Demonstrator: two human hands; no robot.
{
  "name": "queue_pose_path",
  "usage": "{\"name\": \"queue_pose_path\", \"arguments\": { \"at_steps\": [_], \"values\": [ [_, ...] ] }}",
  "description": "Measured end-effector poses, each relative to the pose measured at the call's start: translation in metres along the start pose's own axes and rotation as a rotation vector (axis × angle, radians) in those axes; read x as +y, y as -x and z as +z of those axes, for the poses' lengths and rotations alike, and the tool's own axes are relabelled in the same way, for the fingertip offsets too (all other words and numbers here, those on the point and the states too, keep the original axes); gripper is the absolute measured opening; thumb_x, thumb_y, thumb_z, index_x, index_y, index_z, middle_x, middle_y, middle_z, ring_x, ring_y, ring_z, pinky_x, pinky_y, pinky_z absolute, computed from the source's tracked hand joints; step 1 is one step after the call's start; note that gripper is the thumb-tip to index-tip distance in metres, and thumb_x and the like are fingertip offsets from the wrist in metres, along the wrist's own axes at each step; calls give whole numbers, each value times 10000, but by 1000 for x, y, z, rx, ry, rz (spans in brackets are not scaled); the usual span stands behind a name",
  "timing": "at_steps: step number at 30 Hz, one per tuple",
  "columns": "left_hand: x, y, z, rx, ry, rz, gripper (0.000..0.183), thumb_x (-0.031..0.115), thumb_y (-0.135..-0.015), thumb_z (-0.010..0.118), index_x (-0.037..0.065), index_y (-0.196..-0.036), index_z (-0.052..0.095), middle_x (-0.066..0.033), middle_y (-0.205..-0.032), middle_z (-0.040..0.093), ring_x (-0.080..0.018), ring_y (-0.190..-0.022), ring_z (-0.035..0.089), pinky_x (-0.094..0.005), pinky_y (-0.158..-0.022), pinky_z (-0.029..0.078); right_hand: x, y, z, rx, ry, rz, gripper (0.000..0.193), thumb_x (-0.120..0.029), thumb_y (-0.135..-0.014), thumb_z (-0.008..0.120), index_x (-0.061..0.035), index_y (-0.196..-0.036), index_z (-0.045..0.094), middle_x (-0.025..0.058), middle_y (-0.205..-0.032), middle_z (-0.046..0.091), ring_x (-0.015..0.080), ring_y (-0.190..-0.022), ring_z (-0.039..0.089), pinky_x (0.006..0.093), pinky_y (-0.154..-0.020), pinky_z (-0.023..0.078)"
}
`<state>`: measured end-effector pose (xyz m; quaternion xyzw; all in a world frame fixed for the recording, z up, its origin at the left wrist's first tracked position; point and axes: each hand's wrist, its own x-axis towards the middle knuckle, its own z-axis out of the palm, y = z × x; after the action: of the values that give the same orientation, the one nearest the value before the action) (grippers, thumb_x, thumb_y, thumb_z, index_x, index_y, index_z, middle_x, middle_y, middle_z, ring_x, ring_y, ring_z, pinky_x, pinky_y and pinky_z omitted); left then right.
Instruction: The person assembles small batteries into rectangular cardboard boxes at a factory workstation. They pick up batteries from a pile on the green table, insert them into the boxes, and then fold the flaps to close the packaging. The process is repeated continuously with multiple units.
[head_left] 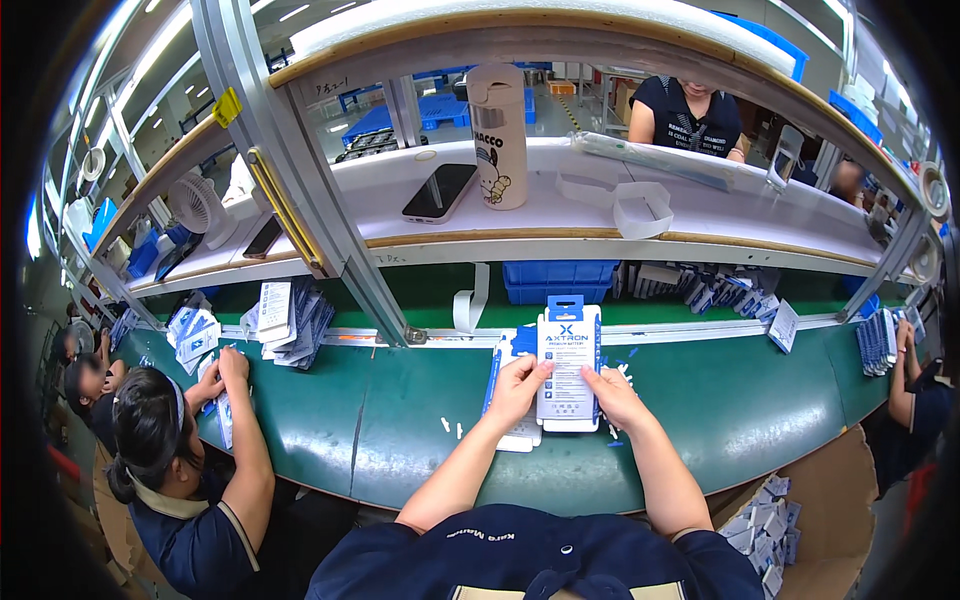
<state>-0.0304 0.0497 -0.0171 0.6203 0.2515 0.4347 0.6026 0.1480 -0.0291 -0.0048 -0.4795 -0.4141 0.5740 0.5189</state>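
A flat white and blue cardboard package (568, 368) with a hanging tab at its top is held upright in front of me, printed side toward me. My left hand (515, 393) grips its left edge, thumb on the front face. On the right edge my right hand (616, 398) is closed in the same way, thumb on the front. The fingers behind the package are hidden. More white and blue packages (508, 352) lie on the green table just behind and left of it. Small white and blue paper scraps (613, 432) are scattered beside my hands.
Beyond the green table (415, 410) stand a blue bin (558, 280) and rows of packages (700, 288). The shelf above carries a bottle (498, 135) and a phone (440, 192). Co-workers sit left (165, 470), right and opposite. A carton of packages (770, 530) stands lower right.
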Motion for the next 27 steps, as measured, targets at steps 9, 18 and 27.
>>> {"name": "queue_pose_path", "arguments": {
  "at_steps": [9, 18, 27],
  "values": [
    [15, -1, 3, 101, 202, -66, 287, 272, -965, 543, 10, -875, 618, 11, -774, 612, -39, -676, 513, -209, -603, 421, -21, 10, -7, -205, 298, 91, 385, -363, -928, 577, -13, -785, 654, 59, -669, 648, 105, -565, 617, 223, -516, 491],
    [20, 7, 12, -138, 99, -218, 327, 284, -953, 563, 37, -749, 629, 62, -654, 531, -18, -589, 422, -202, -509, 319, -2, -5, -27, 49, 182, -68, 361, -345, -934, 578, -22, -801, 668, 28, -691, 643, 72, -541, 553, 218, -496, 437],
    [-1, 5, 4, -229, 109, -233, 369, 328, -961, 534, 45, -757, 651, 26, -681, 596, -44, -606, 516, -199, -553, 397, -10, -1, -13, 92, -111, -224, 272, -237, -943, 568, 13, -899, 669, 51, -861, 676, 93, -787, 605, 242, -730, 476]
  ]
}}
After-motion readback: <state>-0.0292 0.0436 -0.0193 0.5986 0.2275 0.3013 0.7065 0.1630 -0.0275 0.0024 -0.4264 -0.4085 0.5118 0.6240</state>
